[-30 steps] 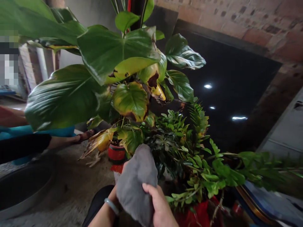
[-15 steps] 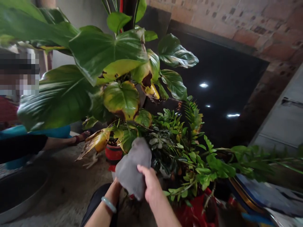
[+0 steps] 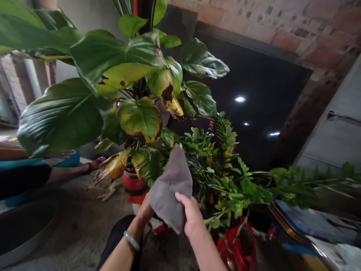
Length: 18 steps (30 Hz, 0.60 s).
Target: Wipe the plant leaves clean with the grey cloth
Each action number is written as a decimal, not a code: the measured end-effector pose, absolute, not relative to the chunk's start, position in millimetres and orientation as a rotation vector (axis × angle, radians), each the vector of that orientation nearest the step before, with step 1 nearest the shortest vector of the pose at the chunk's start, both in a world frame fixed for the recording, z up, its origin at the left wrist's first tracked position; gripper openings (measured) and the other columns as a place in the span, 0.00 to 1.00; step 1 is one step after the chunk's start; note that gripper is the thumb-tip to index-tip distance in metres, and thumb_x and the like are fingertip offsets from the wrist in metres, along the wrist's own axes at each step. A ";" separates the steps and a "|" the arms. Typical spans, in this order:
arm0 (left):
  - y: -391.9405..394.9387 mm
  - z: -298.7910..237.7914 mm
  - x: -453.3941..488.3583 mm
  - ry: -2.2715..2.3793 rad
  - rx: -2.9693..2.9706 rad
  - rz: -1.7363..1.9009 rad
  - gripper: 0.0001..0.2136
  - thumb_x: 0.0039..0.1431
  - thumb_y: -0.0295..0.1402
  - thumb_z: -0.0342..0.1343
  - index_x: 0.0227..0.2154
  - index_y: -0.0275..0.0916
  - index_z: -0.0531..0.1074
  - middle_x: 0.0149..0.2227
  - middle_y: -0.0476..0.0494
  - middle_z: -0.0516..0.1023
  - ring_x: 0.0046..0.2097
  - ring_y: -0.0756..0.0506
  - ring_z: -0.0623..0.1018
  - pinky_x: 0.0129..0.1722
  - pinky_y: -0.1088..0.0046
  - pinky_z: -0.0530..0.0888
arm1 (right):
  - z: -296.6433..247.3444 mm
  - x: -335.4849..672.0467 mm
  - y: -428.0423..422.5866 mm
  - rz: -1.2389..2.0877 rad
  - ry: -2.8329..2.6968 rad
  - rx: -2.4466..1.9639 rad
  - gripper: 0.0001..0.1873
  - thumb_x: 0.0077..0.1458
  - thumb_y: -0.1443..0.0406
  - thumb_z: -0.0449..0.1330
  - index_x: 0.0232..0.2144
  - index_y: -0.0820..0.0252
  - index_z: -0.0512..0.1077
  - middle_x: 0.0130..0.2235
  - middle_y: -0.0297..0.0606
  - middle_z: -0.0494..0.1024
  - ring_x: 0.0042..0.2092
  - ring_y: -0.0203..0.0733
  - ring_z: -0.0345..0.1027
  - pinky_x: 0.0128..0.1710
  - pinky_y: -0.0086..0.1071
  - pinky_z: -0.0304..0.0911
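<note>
A grey cloth point(image 3: 172, 190) is bunched between my two hands, low in the middle of the view. My right hand point(image 3: 193, 218) grips its right side, thumb pressed on top and the other fingers behind. At the cloth's lower left is my left hand point(image 3: 145, 209), a pale bangle point(image 3: 131, 241) on its wrist; its fingers are mostly hidden under the fabric. The cloth's pointed upper end overlaps a small green leaf point(image 3: 168, 137) of the large potted plant; whether a leaf lies inside the cloth is hidden. Above hangs a yellowing, brown-edged leaf point(image 3: 141, 118).
A red pot point(image 3: 133, 181) stands left of the cloth. Bushy small-leaved plants point(image 3: 239, 188) spread rightward above a red bag point(image 3: 237, 244). At left are a dark round basin point(image 3: 25, 233) and another person's leg point(image 3: 64, 173). Stacked flat items point(image 3: 304, 222) lie at right.
The cloth has risen slightly and its upper end now narrows to a point over the small leaf. Both hands have shifted a little right. The view has turned slightly.
</note>
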<state>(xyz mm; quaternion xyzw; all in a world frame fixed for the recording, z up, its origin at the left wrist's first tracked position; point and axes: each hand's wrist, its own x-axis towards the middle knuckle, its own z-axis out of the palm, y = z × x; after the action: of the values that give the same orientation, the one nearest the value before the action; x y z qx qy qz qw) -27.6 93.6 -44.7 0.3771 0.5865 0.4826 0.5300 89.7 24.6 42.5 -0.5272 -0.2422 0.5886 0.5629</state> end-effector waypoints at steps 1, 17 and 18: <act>95.6 -45.7 -25.5 1.291 0.859 1.233 0.08 0.49 0.34 0.54 0.24 0.37 0.75 0.29 0.44 0.80 0.35 0.42 0.77 0.40 0.69 0.73 | 30.5 91.4 15.0 1.395 -0.530 -1.316 0.17 0.27 0.62 0.67 0.25 0.61 0.73 0.25 0.38 0.79 0.31 0.46 0.71 0.33 0.36 0.65; 82.5 -50.0 -6.9 0.960 0.565 1.185 0.17 0.31 0.37 0.65 0.28 0.36 0.73 0.19 0.52 0.73 0.19 0.51 0.68 0.21 0.73 0.66 | 22.8 136.5 -3.0 1.320 -0.164 -1.102 0.15 0.27 0.62 0.68 0.24 0.58 0.74 0.27 0.37 0.80 0.36 0.50 0.73 0.35 0.40 0.68; 80.0 -48.4 -6.8 1.002 0.586 1.179 0.19 0.29 0.38 0.65 0.29 0.36 0.74 0.17 0.54 0.71 0.18 0.51 0.67 0.20 0.74 0.65 | 7.4 135.3 -15.0 1.357 -0.127 -1.121 0.14 0.28 0.62 0.68 0.24 0.58 0.74 0.27 0.38 0.80 0.36 0.51 0.73 0.34 0.40 0.68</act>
<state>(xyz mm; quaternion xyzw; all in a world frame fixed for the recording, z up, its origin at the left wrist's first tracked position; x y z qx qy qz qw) -6.8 80.0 -48.4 0.2607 0.4459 0.5245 0.6768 135.3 -15.0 7.4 -0.4905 -0.0555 0.5937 0.6355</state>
